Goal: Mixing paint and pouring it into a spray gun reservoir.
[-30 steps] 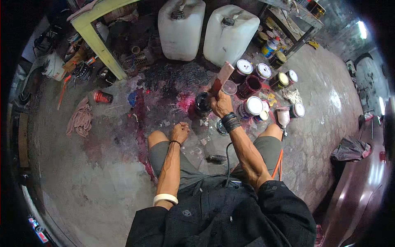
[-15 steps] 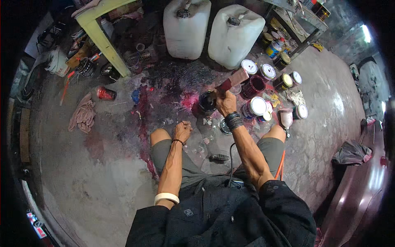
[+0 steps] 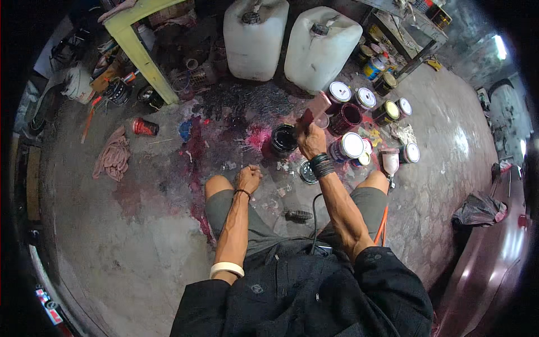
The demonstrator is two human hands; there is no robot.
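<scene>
My right hand [image 3: 311, 140] grips a flat, pink paddle [image 3: 316, 106] smeared dark red, held tilted just right of an open can of black liquid [image 3: 283, 136]. A loose lid [image 3: 307, 172] lies below that hand. An open maroon can [image 3: 345, 119], a clear cup [image 3: 321, 120] and white-lidded cans [image 3: 352, 145] stand to the right. A spray gun with a pink-tinged cup [image 3: 390, 161] is by my right knee. My left hand [image 3: 248, 180] is over my left leg, fingers curled; what is in them, if anything, is hidden.
Two large white jugs [image 3: 255, 48] stand at the back, between a yellow frame [image 3: 140, 59] and cluttered shelving [image 3: 418, 31]. A pink rag [image 3: 112, 154] and a red cup [image 3: 145, 127] lie left. A maroon panel [image 3: 477, 269] with a dark bag [image 3: 477, 209] is at right.
My right hand and the paddle have shifted slightly right, with the paddle's top lower. The whole view has shifted a little. My left hand stays curled by my leg.
</scene>
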